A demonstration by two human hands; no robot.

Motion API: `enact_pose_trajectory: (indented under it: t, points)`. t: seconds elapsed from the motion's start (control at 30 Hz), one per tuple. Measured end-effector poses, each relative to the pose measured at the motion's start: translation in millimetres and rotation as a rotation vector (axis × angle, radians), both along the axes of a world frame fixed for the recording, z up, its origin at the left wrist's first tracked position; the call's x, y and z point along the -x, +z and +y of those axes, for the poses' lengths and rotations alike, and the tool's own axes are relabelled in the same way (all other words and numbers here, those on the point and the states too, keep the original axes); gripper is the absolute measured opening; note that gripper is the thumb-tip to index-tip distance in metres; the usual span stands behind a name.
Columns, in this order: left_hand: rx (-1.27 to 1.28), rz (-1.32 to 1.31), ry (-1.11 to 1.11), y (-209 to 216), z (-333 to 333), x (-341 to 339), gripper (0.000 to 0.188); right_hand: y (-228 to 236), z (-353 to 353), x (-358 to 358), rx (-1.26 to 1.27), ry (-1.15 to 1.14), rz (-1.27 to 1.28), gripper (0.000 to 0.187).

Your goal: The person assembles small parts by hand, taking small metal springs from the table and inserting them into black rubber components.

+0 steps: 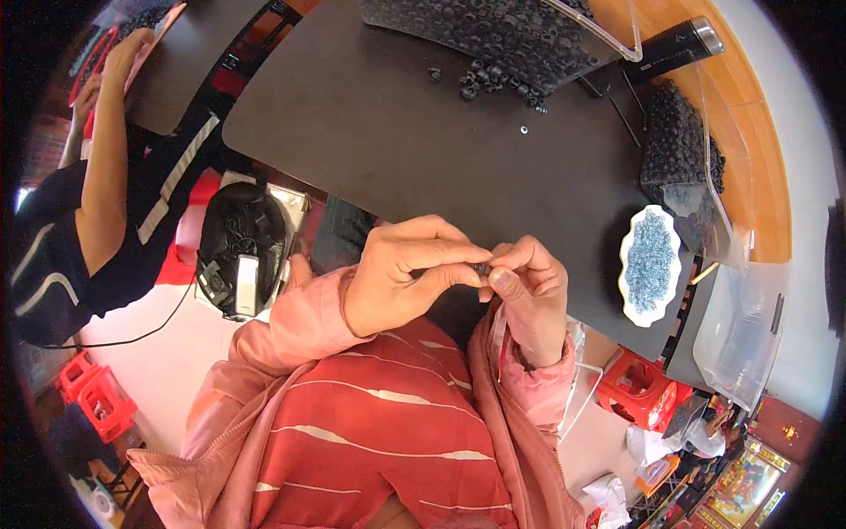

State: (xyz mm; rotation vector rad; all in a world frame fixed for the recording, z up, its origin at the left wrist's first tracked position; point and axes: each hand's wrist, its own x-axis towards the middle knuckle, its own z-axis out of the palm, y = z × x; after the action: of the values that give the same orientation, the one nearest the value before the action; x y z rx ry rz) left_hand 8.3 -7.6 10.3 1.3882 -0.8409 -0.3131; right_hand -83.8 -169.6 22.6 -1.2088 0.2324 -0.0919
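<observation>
My left hand (410, 269) and my right hand (529, 278) meet in front of my chest, above the near edge of the dark table. Between their fingertips is a small black part (481, 268), mostly covered by the fingers. Both thumbs and forefingers pinch it from either side. Its exact kind does not show. Similar small black ring-like parts (498, 81) lie loose on the table beyond, below a clear bin (564, 53) full of them. To the right stands a white scalloped dish (627, 291) heaped with tiny bluish clear pieces (652, 256).
A black bottle (674, 55) lies at the back right, near a second bin (679, 145) of black parts. One small whitish ring (524, 130) rests on the table. At left, a co-worker's arm (101, 185) reaches forward; a black bag (242, 242) and red stools (97, 397) are below.
</observation>
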Motion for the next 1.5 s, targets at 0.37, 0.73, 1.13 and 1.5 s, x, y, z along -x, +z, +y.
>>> enact_pose_trajectory:
  t: [0.37,0.73,1.13,1.5]
  points:
    - [0.035,-0.064,0.007,3,2,1,0.022,-4,2,2,-0.235,0.152,0.058,0.035]
    - [0.003,-0.069,0.001,17,4,12,0.024,0,-2,7,-0.212,0.331,0.019,0.038]
    - [-0.014,-0.166,0.071,16,4,11,0.029,1,17,9,-0.172,0.184,0.037,0.041]
    - [0.016,-0.178,0.141,15,-1,4,0.024,4,4,6,-0.127,0.048,0.043,0.041]
